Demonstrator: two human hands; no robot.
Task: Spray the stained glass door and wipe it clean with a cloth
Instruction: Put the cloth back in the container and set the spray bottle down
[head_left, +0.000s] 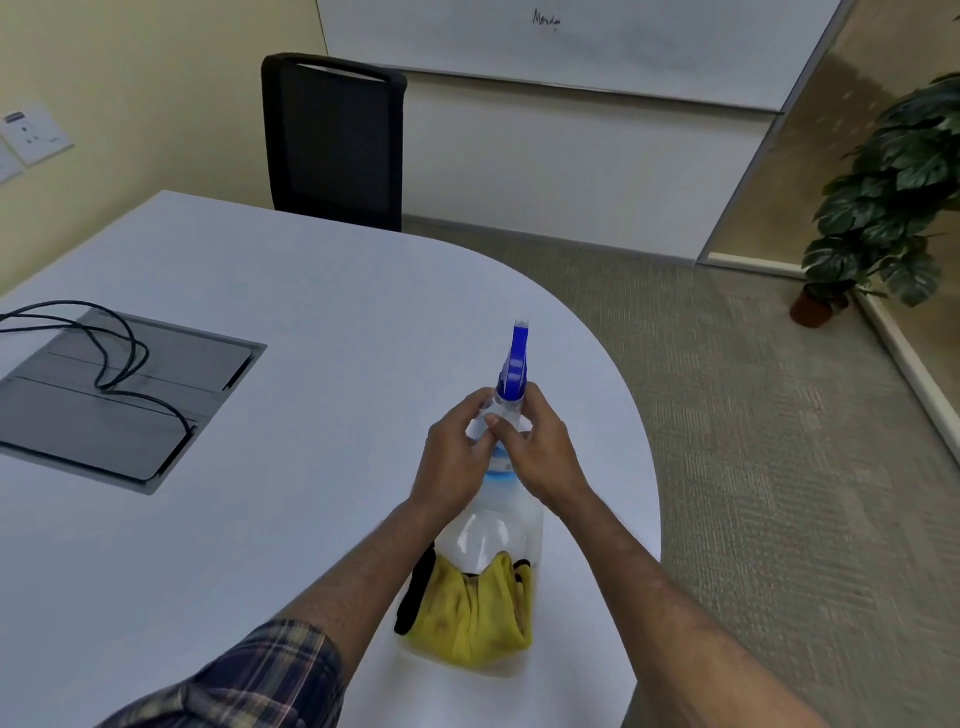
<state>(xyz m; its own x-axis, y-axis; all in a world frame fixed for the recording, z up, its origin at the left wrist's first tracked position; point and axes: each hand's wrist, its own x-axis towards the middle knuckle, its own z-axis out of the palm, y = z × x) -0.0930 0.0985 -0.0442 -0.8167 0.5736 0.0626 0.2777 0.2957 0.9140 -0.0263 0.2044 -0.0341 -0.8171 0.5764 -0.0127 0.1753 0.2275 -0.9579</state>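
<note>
A clear spray bottle (493, 530) with a blue trigger head (515, 364) stands upright on the white table (260, 312), near its rounded right end. My left hand (454, 452) and my right hand (540, 449) both clasp the bottle's neck just below the blue head. A crumpled yellow cloth (475, 613) with a black edge lies against the bottle's base, on the side nearest me. A glass panel (810, 171) stands at the far right of the room.
A grey cable box (119, 405) with black wires sits in the tabletop at left. A black chair (335, 140) stands behind the table, under a whiteboard (571, 47). A potted plant (883, 208) stands on the carpet by the glass.
</note>
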